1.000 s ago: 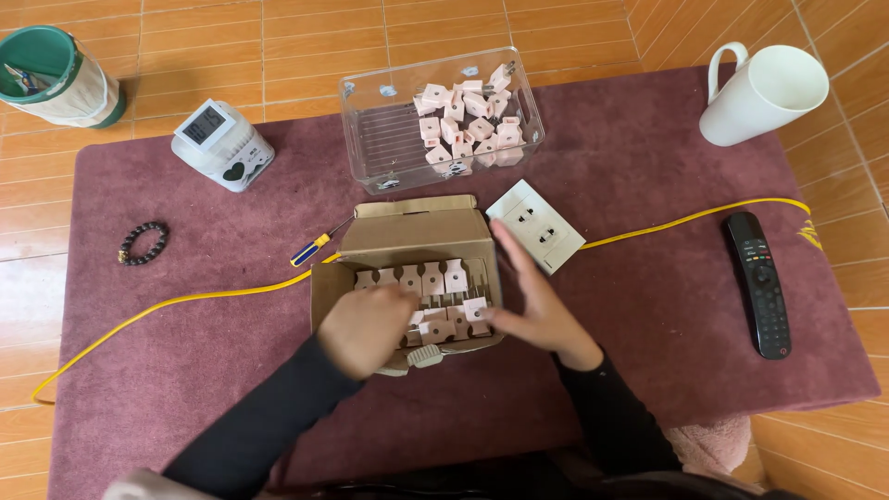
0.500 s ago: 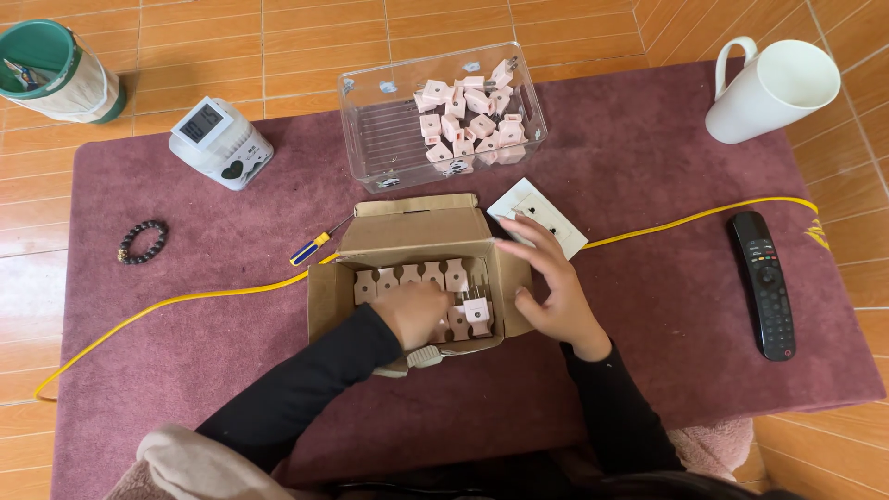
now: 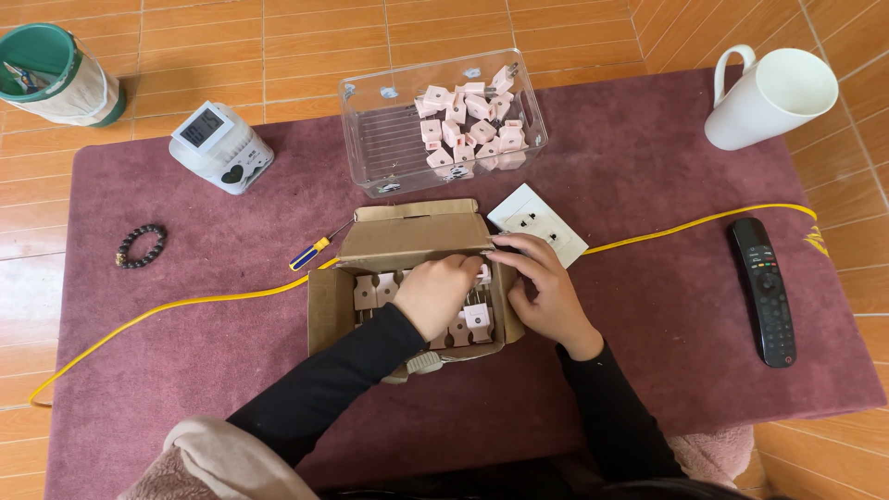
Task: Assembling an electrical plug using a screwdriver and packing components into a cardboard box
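An open cardboard box (image 3: pixel 326 310) sits mid-table with several pink plug adapters (image 3: pixel 367 292) packed inside. My left hand (image 3: pixel 433 294) is down in the box, fingers curled over a pink adapter near the far right corner. My right hand (image 3: pixel 548 289) is against the box's right wall, fingers stretched along the far right corner beside my left fingertips. A white socket plate (image 3: pixel 540 225) lies just beyond my right hand. Behind the box a clear plastic bin (image 3: pixel 389 139) holds several more pink adapters (image 3: pixel 468 125).
A yellow cable (image 3: pixel 185 306) runs across the maroon mat (image 3: pixel 648 306). A small screwdriver (image 3: pixel 315 248) lies left of the box. Also here: black remote (image 3: pixel 765 290), white mug (image 3: pixel 770 97), white digital clock (image 3: pixel 220 146), bead bracelet (image 3: pixel 141 246), green container (image 3: pixel 57 76).
My left hand has moved from the box's near left side to its far right corner. My right hand has shifted slightly forward along the box's right wall.
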